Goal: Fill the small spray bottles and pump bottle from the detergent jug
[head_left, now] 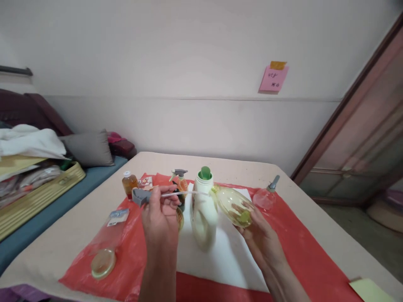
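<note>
My left hand (162, 218) is closed on a grey pump head (141, 196). A thin clear dip tube (189, 193) runs from it to the right, passing in front of a pale green jug (204, 209). My right hand (260, 235) grips a transparent yellow-green bottle (231, 203) by its base end. The bottle is tilted, its neck pointing left and up. The tube's tip lies near that neck; whether it is inside I cannot tell. The jug stands between my hands with a green scoop-like piece (205, 172) in its mouth.
Red plastic sheeting (302, 247) covers the table, with white paper (229, 268) on it. Around stand an amber bottle (129, 183), an orange spray bottle (181, 181) and a pink pump bottle (264, 199). A round lid (103, 264) and a clear bag (115, 226) lie left.
</note>
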Tool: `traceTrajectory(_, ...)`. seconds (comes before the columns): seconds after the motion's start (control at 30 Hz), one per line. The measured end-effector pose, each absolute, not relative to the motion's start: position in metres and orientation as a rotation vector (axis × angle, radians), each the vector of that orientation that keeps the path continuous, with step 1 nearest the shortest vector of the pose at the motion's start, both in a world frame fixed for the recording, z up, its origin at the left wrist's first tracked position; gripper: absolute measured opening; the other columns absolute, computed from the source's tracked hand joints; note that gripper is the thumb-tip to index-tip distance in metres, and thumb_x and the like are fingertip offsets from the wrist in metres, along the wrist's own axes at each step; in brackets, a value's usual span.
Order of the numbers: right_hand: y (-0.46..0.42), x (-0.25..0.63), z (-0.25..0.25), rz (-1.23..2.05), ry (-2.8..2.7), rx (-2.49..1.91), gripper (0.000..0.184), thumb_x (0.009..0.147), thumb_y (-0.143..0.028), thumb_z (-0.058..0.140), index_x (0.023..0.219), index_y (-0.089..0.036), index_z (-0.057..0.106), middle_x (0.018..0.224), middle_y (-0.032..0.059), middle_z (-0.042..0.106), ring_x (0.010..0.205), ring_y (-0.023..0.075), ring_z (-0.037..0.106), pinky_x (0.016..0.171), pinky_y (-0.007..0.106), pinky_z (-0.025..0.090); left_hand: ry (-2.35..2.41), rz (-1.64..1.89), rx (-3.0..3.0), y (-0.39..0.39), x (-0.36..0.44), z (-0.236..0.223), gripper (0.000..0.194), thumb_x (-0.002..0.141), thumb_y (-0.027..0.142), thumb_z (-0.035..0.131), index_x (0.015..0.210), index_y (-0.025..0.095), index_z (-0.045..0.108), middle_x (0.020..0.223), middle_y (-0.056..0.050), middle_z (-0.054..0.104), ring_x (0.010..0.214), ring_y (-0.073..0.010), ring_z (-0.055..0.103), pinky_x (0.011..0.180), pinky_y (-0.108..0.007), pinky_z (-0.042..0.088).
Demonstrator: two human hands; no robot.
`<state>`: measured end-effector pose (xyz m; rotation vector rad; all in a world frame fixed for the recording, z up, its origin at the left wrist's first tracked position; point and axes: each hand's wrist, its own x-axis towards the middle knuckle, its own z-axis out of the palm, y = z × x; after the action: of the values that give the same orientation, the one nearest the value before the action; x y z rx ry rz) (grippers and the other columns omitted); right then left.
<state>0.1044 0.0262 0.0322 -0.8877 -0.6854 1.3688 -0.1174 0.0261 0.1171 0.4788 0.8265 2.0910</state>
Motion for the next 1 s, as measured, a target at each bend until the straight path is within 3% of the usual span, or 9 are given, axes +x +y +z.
traceTrajectory(0.3, 0.015, 0.136, 0.019, 1.481, -0.662, -0.606, 0.04, 0.083, -0.039, 0.059, 0.121, -0.025, 0.059, 0.126, 0.0101, 0.065, 0.115, 0.03, 0.061, 0.105, 0.052, 0.04, 0.802, 1.926, 0.498, 0.036, -0.085, 0.102, 0.026, 0.082, 0.04, 0.067, 0.075, 0.015, 0.067, 0.074, -0.004, 0.071, 0.061, -0.0085, 0.06, 0.057, -0.018, 0.048)
traceTrajectory(0.47, 0.007, 0.146, 0.026, 1.51, -0.729, -0.579, 0.044, 0.083, -0.043, 0.054, 0.124, -0.026, 0.056, 0.126, 0.0095, 0.065, 0.116, 0.0293, 0.06, 0.1, 0.048, 0.043, 0.861, 1.808, 0.504, 0.037, -0.076, 0.096, 0.027, 0.077, 0.039, 0.07, 0.071, 0.013, 0.067, 0.075, -0.007, 0.071, 0.06, -0.0091, 0.059, 0.055, -0.018, 0.047)
traceTrajectory(0.57, 0.001, 0.145, 0.029, 1.503, -0.781, -0.636, 0.048, 0.077, -0.04, 0.062, 0.123, -0.028, 0.054, 0.128, 0.0079, 0.063, 0.114, 0.0281, 0.06, 0.094, 0.043, 0.046, 0.938, 1.761, 0.685, 0.029, -0.064, 0.096, 0.028, 0.074, 0.041, 0.074, 0.075, 0.014, 0.068, 0.08, -0.007, 0.072, 0.063, -0.0103, 0.06, 0.058, -0.02, 0.048)
traceTrajectory(0.67, -0.005, 0.138, 0.031, 1.483, -0.843, -0.642, 0.06, 0.066, -0.034, 0.074, 0.122, -0.031, 0.053, 0.133, 0.0065, 0.06, 0.115, 0.0278, 0.059, 0.09, 0.039, 0.047, 1.074, 1.637, 0.995, 0.017, -0.047, 0.097, 0.03, 0.074, 0.043, 0.075, 0.085, 0.015, 0.072, 0.093, -0.009, 0.073, 0.078, -0.0167, 0.065, 0.069, -0.026, 0.051)
traceTrajectory(0.8, -0.011, 0.128, 0.032, 1.469, -0.83, -0.56, 0.064, 0.063, -0.033, 0.08, 0.12, -0.031, 0.051, 0.134, 0.0066, 0.058, 0.115, 0.028, 0.059, 0.087, 0.039, 0.048, 1.076, 1.571, 1.133, 0.007, -0.03, 0.098, 0.036, 0.073, 0.048, 0.074, 0.091, 0.016, 0.073, 0.102, -0.012, 0.073, 0.097, -0.0269, 0.066, 0.08, -0.034, 0.052)
traceTrajectory(1.0, -0.013, 0.129, 0.031, 1.506, -0.797, -0.53, 0.067, 0.061, -0.031, 0.083, 0.12, -0.031, 0.051, 0.132, 0.0064, 0.059, 0.114, 0.0275, 0.059, 0.086, 0.037, 0.048, 0.923, 1.499, 1.146, 0.011, -0.036, 0.094, 0.041, 0.072, 0.049, 0.074, 0.096, 0.017, 0.073, 0.109, -0.014, 0.072, 0.101, -0.0298, 0.065, 0.083, -0.038, 0.052)
